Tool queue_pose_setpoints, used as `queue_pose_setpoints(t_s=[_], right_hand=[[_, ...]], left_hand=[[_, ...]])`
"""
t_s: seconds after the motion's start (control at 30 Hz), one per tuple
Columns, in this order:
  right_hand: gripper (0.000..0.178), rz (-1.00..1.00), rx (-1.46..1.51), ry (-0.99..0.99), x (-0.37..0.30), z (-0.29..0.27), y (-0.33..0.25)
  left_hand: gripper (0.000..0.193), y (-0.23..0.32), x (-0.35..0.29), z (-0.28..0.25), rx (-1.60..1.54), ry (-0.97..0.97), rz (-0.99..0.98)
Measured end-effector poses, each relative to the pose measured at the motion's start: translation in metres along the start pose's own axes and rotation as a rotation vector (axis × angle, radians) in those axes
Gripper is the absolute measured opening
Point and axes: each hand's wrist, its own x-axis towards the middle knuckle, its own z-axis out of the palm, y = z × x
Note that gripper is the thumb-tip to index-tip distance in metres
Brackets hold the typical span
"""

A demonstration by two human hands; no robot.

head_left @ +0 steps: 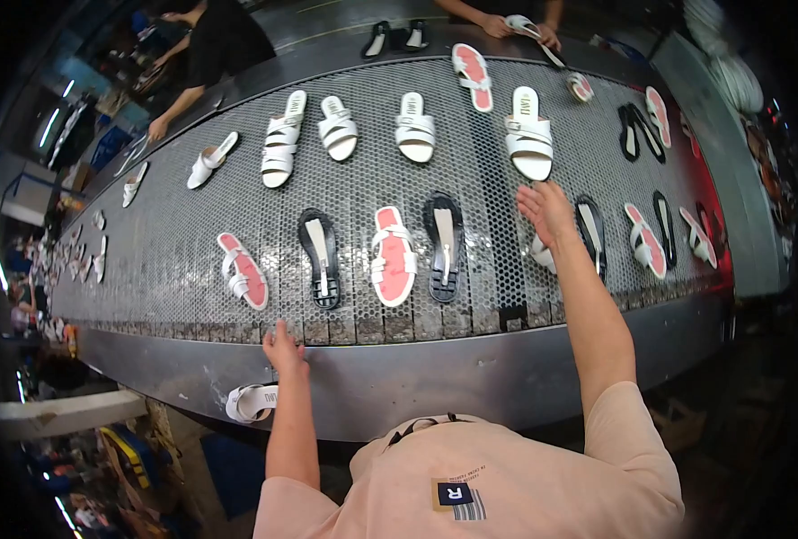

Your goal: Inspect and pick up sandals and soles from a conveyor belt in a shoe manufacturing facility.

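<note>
My right hand [547, 212] reaches over the mesh conveyor belt [363, 193] with its fingers stretched out, holding nothing. Just beyond its fingertips lies a white strappy sandal [531, 144]. Another white sandal [543, 256] is partly hidden by my right wrist, with a black sole [589, 235] beside it. At the belt's near edge hovers my left hand [285, 349], empty with its fingers apart. Closest to it on the belt is a white sandal with a pink insole [243, 272]. A white sandal [252, 403] rests near my left forearm, below the belt's edge, partly covered by it.
White sandals [414, 130] form a far row; pink-lined sandals [393, 256] alternate with black soles [444, 247] nearer me. A metal rail [435, 373] borders the belt. Across it, a co-worker's hands [498, 25] hold a sandal. Another person's arm [179, 112] reaches in at far left.
</note>
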Motion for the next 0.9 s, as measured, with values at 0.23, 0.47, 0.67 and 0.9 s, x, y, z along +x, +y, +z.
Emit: queue_pose_setpoints(t_s=[0.23,0.47,0.67,0.9], right_hand=[[0.062,0.244,-0.506,-0.01,-0.06,0.06,0.063],[0.068,0.012,-1.047,-0.178,-0.134,0.044,0.072],[0.081,-0.89,-1.329,-0.661,-0.172,0.137,0.042],[0.068,-0.529,-1.411,-1.089,-0.214,0.16,0.092]], left_hand=[[0.043,0.044,0.085,0.001,0.03,0.076,0.014],[0.012,0.075,0.074,-0.019,-0.06,0.042,0.223],[0.021,0.127,-0.017,-0.097,0.031,-0.656,0.086],[0.027,0.084,-0.097,-0.042,0.188,-1.08,-0.322]])
